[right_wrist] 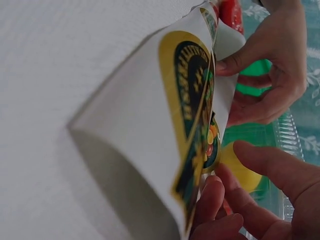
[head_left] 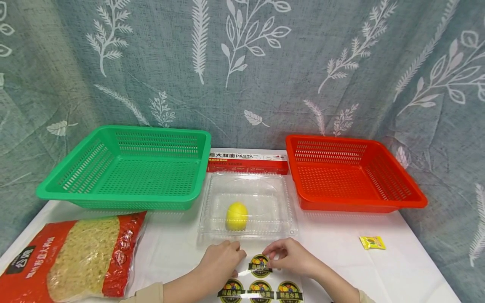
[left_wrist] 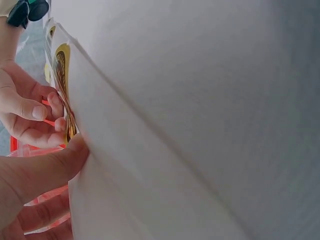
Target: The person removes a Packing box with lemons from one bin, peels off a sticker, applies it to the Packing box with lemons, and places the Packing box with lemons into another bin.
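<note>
Between my hands is a white sheet of round black-and-gold fruit stickers [head_left: 260,291], bent so a ridge runs through one sticker [right_wrist: 185,95]. My left hand [head_left: 219,266] pinches the sheet, its thumb [left_wrist: 70,157] on the printed side and other fingers behind. Across from it, my right hand [head_left: 291,257] has bent fingers right at the edge of the upper sticker [head_left: 259,261]. A gap shows between two of its digits in the right wrist view; whether it pinches the sticker, I cannot tell. Beyond the hands, a clear plastic box [head_left: 265,206] holds a yellow lemon-like thing [head_left: 236,215].
A green basket [head_left: 123,197] stands at back left, a red basket [head_left: 356,203] at back right. Between them lies a red-and-white pasta box [head_left: 246,165]. A bag of pasta [head_left: 83,256] is on the left, a small yellow packet [head_left: 372,243] on the right. A curtain hangs behind.
</note>
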